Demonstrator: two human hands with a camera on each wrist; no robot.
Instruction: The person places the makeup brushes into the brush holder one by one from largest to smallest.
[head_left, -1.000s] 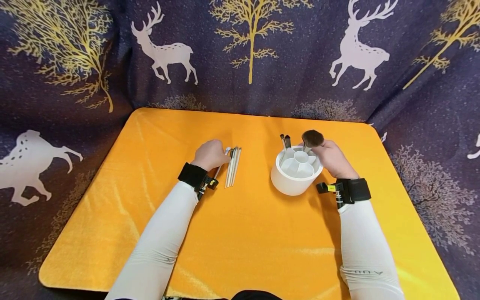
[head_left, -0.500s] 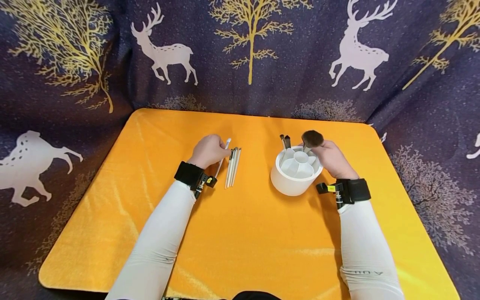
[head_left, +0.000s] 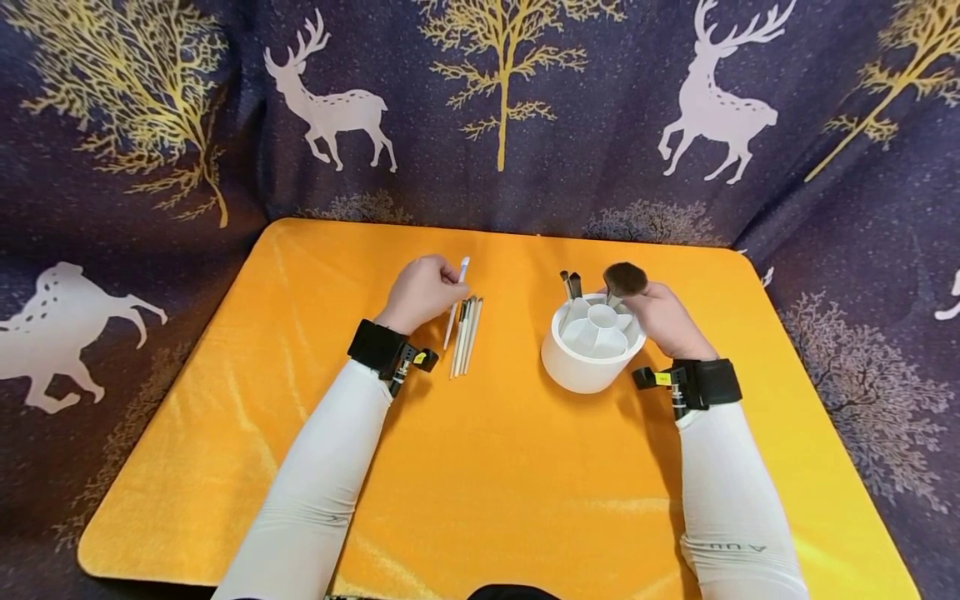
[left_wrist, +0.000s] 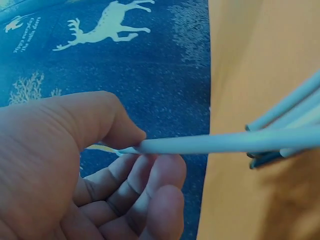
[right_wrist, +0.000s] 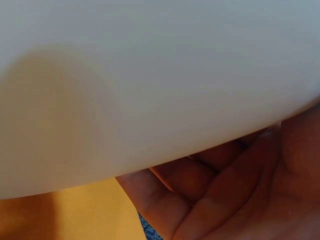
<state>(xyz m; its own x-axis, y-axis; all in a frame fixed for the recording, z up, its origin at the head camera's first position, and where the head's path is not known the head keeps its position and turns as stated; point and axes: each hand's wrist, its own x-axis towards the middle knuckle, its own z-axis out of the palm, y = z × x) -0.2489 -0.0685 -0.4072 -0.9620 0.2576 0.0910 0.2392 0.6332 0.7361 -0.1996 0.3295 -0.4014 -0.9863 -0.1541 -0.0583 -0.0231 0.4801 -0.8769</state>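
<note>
The slim white brush (head_left: 449,328) is in my left hand (head_left: 422,295), on the left of the brushes that lie on the orange cloth (head_left: 517,475). My thumb and fingertips pinch it near its pale tip, the gap between them no wider than the handle. I judge it light and stiff, smooth enough to swivel or roll, with a tip soft enough to spoil if squeezed — so the slender handle just below that end is the place to grip. Whether its lower end touches the cloth I can't tell. Just beside it lie the loose brushes (head_left: 468,340), close together and easy to knock or snag. Well off to the right stands the white holder (head_left: 581,371), my right hand (head_left: 664,320) curled round its far right side. Its dividers leave rather narrow slots, and some are partly taken: two small dark brushes (head_left: 575,284) lean at the back left, and a big fluffy brush (head_left: 625,279) spreads over the right edge, the likeliest thing in the way.
</note>
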